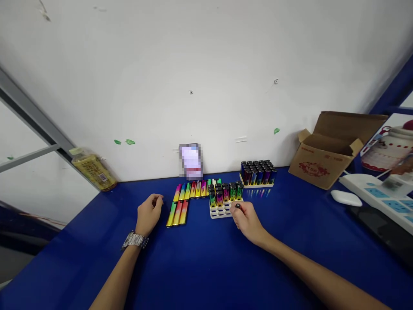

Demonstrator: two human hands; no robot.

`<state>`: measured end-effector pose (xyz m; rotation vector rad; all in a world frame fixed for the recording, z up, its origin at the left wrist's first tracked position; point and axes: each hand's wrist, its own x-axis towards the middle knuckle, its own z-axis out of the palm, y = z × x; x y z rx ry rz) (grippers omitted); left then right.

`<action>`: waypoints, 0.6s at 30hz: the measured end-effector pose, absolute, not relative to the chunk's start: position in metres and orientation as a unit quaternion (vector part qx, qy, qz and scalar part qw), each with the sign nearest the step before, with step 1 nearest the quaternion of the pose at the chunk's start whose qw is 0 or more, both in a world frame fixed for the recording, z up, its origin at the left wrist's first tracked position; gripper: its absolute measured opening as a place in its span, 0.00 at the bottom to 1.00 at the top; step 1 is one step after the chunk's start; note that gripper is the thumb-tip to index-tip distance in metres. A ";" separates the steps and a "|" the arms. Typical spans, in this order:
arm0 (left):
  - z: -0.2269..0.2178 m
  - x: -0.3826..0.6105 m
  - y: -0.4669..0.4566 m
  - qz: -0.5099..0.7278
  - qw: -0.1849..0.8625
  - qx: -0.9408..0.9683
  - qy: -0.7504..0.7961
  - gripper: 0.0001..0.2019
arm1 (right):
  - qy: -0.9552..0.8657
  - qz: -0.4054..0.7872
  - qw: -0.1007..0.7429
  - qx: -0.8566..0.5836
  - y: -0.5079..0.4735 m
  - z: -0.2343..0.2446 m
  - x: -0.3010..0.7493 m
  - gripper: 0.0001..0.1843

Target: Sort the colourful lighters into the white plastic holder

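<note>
My right hand (247,221) is closed around a lighter (238,206), whose black top shows above the fingers. It is at the front right of a white rack (215,214) with rows of holes. Several black-topped lighters (220,198) in shiny green, pink and yellow stand upright in the rack's back part, while front holes are bare. My left hand (149,214) rests on the blue table, fingers curled in, with nothing seen in them. Between it and the rack lie shiny two-tone pieces (177,213) shaped like lighter bodies, in two rows.
A second rack (258,185), full of upright dark lighters (258,173), stands farther back. A phone (191,161) leans on the wall. At left is a bottle (93,170); at right are an open carton (318,161), a white case (346,198), a power strip (380,198) and a black flat object (376,228).
</note>
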<state>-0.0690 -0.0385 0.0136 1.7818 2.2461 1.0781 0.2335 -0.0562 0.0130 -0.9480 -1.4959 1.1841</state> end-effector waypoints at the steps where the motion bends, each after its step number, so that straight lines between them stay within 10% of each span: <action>1: 0.014 -0.068 -0.038 0.346 0.038 0.583 0.734 0.14 | -0.613 0.486 0.486 -0.389 -0.057 0.013 0.233 0.15; 18: 0.014 -0.066 -0.038 0.315 0.029 0.586 0.746 0.15 | -0.583 0.554 0.458 -0.378 -0.060 0.016 0.231 0.16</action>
